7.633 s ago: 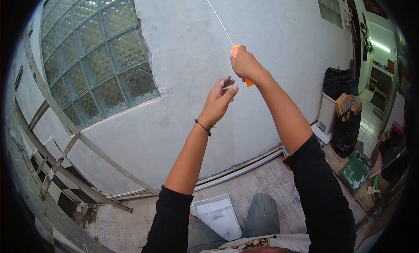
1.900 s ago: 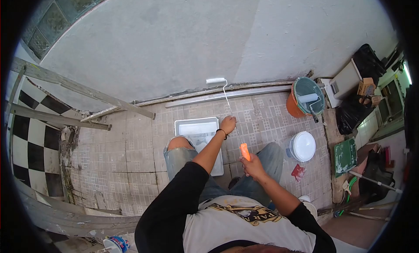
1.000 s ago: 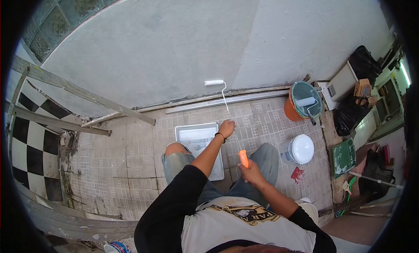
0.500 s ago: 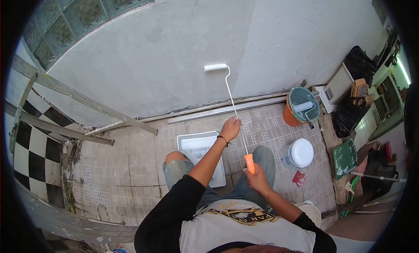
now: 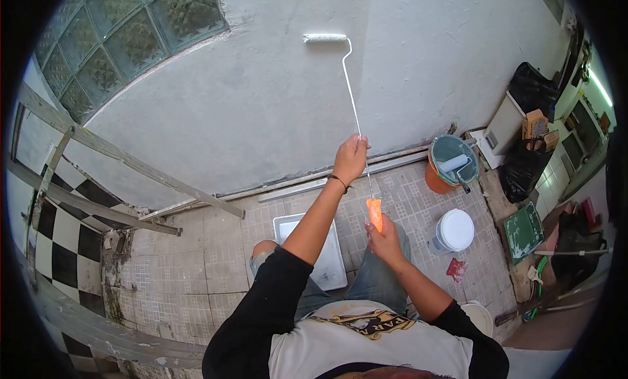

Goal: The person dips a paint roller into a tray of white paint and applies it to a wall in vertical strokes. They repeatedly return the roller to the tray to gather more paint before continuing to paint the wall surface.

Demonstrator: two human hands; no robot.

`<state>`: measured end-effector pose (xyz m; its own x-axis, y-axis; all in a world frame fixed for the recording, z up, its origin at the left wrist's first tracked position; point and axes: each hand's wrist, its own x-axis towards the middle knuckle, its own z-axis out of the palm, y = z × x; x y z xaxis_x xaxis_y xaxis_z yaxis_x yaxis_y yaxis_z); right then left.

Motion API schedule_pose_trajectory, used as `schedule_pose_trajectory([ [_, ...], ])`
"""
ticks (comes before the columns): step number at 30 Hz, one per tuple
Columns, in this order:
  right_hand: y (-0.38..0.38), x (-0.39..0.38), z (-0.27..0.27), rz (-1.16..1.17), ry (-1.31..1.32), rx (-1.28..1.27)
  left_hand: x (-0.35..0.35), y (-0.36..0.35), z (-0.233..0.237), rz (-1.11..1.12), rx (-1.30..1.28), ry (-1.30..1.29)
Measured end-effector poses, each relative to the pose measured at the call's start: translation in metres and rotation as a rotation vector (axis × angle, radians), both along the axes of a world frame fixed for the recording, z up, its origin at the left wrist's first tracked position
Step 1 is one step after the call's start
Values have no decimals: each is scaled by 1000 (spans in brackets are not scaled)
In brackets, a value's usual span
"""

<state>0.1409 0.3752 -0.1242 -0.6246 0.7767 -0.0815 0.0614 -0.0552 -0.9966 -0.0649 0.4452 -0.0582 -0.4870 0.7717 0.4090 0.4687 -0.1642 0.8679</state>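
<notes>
Both my hands hold one long paint roller, its white sleeve against the grey wall. My left hand is closed around the thin white rod partway along. Lower down, my right hand is wrapped around the orange handle. Beneath my left forearm lies a white paint tray on the tiled floor, partly hidden by my arm and legs. To the right of the sleeve, the wall surface looks lighter.
An orange bucket with a second roller in it stands by the wall at right. Nearer is a white lidded tub. A metal frame leans along the left. A glass-block window is upper left.
The roller sleeve has moved up the wall. Both hands have risen with it, still gripping the rod and handle.
</notes>
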Motion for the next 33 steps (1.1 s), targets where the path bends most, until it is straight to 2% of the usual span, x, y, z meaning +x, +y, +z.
schedule_pose_trajectory([
  [1, 1, 0, 0, -19, -21, 32, 1, 2, -9, 1, 0, 3],
  [5, -3, 25, -53, -17, -105, 171, 4, 0, -78, -8, -70, 91],
  [7, -13, 36, -59, -11, -209, 74, 10, -8, -100, -30, -111, 95],
  [11, -24, 38, -68, -13, -176, -34, 15, -15, -113, -18, -177, 22],
  [14, -19, 27, -73, -31, -137, 26, 7, -13, -93, -15, -187, 43],
  [16, -17, 20, -52, -18, -43, -103, 1, -10, -71, -20, -202, 79],
  [20, 4, -2, -22, -11, 19, -113, -5, 1, -22, -48, -136, 34],
  [24, 31, -23, 10, -33, 83, 54, -3, 12, 17, -113, -15, 14],
  [25, 40, -27, 20, -27, 116, 98, -5, 15, 25, -147, -6, 79],
  [26, 47, -32, 32, -31, 125, 102, -3, 18, 32, -151, -3, 89],
  [28, 61, -39, 62, -11, 160, 156, 6, 21, 50, -235, -1, -72],
  [33, 101, -57, 147, 0, 220, 231, -6, 37, 104, -308, 75, 83],
])
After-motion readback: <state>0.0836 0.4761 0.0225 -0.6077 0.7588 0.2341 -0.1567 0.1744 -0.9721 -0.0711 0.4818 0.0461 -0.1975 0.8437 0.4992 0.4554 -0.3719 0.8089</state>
